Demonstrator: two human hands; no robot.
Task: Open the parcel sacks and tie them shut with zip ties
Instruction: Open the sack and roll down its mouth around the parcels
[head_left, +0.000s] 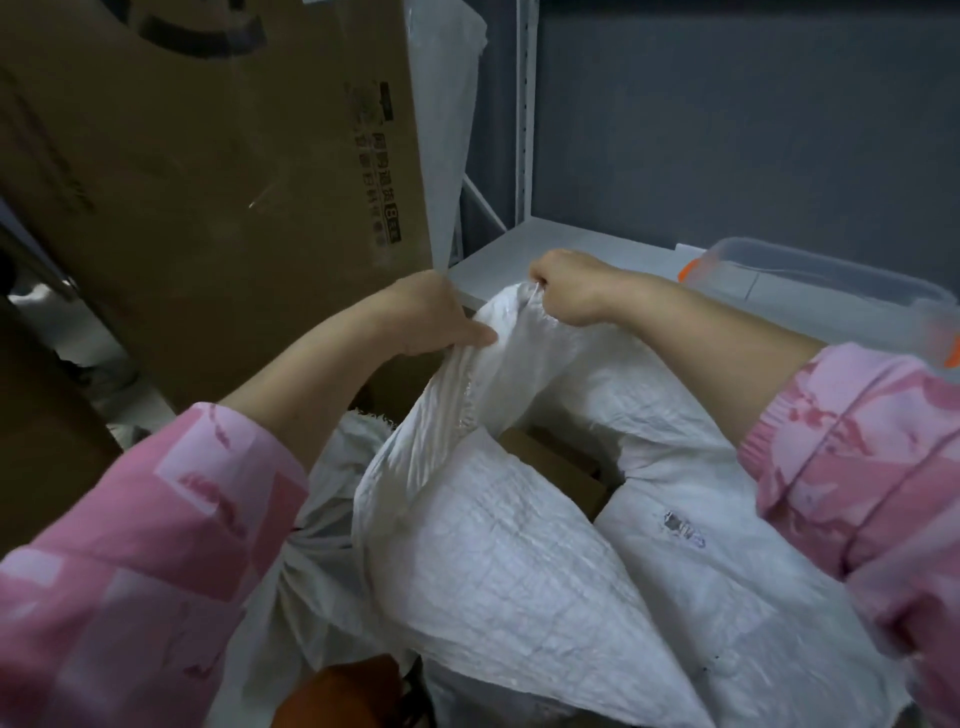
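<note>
Gripping the rim of the white woven sack (498, 545) with both fists, left hand (436, 317) and right hand (566, 291) close together, we are bunching its mouth above the cardboard parcels (550, 462) inside, likely gathering a neck for a zip tie.

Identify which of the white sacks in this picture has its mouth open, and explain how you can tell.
The big woven sack gripped by both hands: brown boxes show through its mouth. The sack beside it is gathered shut.
</note>
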